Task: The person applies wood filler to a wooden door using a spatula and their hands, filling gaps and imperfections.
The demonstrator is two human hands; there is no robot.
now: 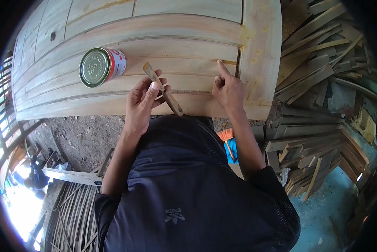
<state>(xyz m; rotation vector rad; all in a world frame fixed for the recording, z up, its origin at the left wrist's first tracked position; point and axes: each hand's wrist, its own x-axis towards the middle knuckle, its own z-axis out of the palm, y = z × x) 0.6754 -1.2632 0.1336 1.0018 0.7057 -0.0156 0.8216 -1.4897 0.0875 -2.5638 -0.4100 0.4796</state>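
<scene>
Over a grooved wooden panel, the left hand grips a scraper, blade angled away; the right hand, free, points a forefinger to a yellowed seam. A can stands nearby; wood strips lie heaped beyond.

So the wood panel we're looking at is a pale, pinkish tan, striped by darker groove lines, with mustard-yellow smears dotted over one end and a nearly black knot at the other. The can has a dull olive-green lid and a red and white label. Our scraper is worn brown on the handle, yellowish at the tip. We've also got a plain black shirt with a grey logo, an orange brush, a bright blue cloth-like thing and turquoise floor.
</scene>
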